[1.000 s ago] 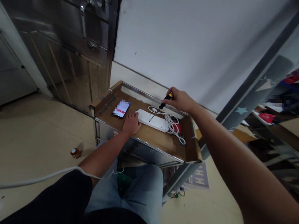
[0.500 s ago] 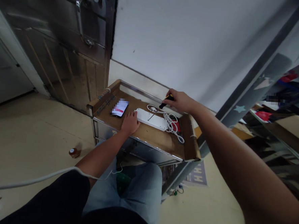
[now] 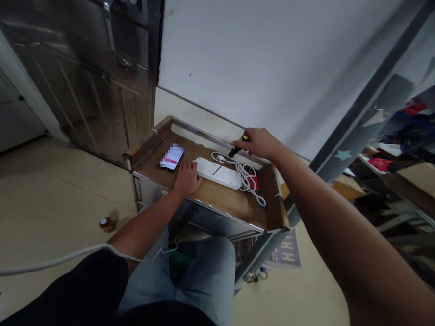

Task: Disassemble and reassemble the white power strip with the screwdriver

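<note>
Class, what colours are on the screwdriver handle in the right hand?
The screwdriver handle is black and yellow, best seen in the head view.

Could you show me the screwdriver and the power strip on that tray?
Black-and-yellow screwdriver (image 3: 233,153): head view, on its black handle.
White rectangular power strip (image 3: 224,176): head view, on its top face.

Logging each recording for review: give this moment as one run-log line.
left hand: at end of white power strip | right hand: grips yellow-and-black screwdriver, shaft over strip | nearby: smartphone, coiled white cable
</note>
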### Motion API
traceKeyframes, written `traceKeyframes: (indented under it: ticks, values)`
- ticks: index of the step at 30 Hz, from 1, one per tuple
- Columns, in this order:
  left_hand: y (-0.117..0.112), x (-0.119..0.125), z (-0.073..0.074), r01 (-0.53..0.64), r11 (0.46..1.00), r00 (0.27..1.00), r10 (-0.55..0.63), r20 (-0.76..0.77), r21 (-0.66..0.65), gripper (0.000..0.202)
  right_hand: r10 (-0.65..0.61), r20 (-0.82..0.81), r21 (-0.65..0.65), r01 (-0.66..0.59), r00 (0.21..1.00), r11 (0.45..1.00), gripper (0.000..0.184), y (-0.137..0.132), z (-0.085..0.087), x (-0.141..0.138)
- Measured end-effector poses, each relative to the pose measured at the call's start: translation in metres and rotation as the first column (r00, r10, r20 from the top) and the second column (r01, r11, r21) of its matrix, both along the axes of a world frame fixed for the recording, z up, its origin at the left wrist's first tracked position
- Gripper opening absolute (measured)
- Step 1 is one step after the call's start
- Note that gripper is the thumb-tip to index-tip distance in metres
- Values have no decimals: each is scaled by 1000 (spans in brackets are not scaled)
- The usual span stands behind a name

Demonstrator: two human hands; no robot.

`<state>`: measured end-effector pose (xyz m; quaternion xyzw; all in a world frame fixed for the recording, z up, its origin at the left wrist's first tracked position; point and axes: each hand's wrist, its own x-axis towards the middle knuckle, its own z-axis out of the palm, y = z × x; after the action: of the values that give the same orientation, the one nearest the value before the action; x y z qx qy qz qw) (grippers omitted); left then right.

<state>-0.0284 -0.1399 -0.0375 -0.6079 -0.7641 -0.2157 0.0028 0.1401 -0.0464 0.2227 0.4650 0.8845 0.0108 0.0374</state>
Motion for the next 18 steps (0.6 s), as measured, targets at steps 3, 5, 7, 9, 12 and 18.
traceKeyframes:
  ticks: [3,5,7,9,12,18]
  values:
    - [-1,0,1,0,1000,1000,0,-4,2,55,-35,28,111,32,999,993,60,0,-3,1]
    - [-1,0,1,-5,1000,1000,5,-5,1,55,10,39,99,-14,999,995,55,-2,-5,3]
    - [-1,0,2,-5,1000,1000,5,-6,-1,55,77,42,47,-79,996,996,50,-4,-6,3]
    - [-2,0,2,-2,1000,1000,2,-8,-4,54,115,44,5,-116,992,993,50,-5,-5,3]
    - [-2,0,2,-3,1000,1000,3,-12,-5,53,81,49,29,-83,995,996,44,-2,-3,2]
    - [-1,0,2,-6,1000,1000,6,-20,-6,52,-33,39,150,27,999,988,68,0,-8,1]
